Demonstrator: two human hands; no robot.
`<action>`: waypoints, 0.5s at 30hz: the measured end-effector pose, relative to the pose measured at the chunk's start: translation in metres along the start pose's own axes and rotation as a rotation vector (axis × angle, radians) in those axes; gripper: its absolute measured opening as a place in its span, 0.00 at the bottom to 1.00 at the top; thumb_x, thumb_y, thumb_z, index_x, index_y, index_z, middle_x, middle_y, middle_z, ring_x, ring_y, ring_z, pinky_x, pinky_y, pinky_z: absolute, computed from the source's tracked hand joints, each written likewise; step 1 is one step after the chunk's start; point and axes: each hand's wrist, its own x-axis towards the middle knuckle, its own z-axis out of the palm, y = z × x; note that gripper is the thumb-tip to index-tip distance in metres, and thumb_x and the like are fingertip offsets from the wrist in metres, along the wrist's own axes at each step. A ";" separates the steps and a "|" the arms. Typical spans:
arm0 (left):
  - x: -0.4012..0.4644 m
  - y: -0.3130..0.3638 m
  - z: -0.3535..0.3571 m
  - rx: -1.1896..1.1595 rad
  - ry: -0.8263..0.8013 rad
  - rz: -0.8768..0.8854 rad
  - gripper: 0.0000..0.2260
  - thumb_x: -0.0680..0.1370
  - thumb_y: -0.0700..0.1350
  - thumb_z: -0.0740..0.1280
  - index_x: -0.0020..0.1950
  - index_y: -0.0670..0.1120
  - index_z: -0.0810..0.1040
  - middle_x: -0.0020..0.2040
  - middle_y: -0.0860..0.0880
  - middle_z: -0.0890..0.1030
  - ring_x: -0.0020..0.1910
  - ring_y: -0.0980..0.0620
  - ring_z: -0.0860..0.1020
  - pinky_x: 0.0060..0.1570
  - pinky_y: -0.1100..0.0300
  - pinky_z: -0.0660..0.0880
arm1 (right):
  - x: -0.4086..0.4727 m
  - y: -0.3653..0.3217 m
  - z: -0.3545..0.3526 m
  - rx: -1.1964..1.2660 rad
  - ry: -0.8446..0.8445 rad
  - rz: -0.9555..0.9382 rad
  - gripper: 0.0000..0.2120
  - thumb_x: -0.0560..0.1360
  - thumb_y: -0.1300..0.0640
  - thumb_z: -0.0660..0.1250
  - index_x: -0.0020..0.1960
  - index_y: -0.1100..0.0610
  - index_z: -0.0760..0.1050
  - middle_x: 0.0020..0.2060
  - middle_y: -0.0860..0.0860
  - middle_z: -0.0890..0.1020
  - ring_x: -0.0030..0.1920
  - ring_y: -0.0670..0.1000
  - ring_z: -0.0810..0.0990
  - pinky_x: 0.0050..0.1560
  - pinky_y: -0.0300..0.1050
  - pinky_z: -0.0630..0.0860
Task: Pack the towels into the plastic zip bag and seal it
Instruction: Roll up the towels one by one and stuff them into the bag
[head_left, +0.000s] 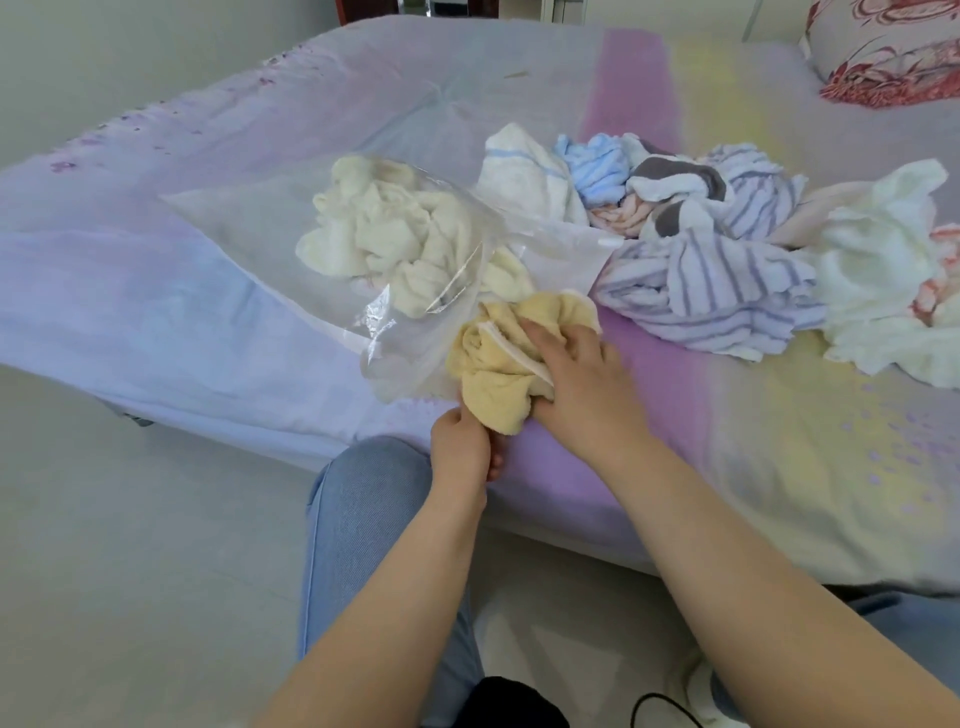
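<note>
Right hand (571, 374), fingers spread, presses the yellow towel (493, 374) toward the zip bag (249, 244) at ten o'clock; left hand (460, 441) pinches its hem. Bunched terry could foul the seal.

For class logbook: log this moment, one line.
right hand presses crumpled yellow towel at clear plastic zip bag mouth | left hand grips towel's lower edge
</note>
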 end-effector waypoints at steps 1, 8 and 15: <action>0.000 -0.002 -0.004 0.063 0.034 0.079 0.17 0.80 0.46 0.58 0.31 0.45 0.67 0.27 0.43 0.70 0.27 0.46 0.67 0.27 0.59 0.65 | 0.002 -0.001 -0.003 -0.050 -0.024 0.033 0.37 0.72 0.50 0.65 0.74 0.37 0.50 0.69 0.53 0.60 0.62 0.61 0.65 0.59 0.55 0.67; -0.014 0.014 -0.029 0.384 0.188 0.433 0.19 0.76 0.50 0.57 0.39 0.37 0.77 0.34 0.42 0.78 0.36 0.43 0.72 0.36 0.51 0.70 | 0.055 -0.040 -0.012 0.465 0.035 0.117 0.22 0.72 0.60 0.63 0.64 0.48 0.65 0.51 0.47 0.74 0.50 0.53 0.75 0.48 0.48 0.73; -0.007 0.029 -0.072 0.405 0.284 0.554 0.19 0.76 0.50 0.57 0.39 0.36 0.77 0.35 0.40 0.77 0.36 0.44 0.73 0.35 0.55 0.69 | 0.068 -0.087 0.007 0.479 -0.529 -0.132 0.24 0.79 0.62 0.58 0.74 0.52 0.64 0.55 0.48 0.78 0.50 0.45 0.75 0.50 0.35 0.68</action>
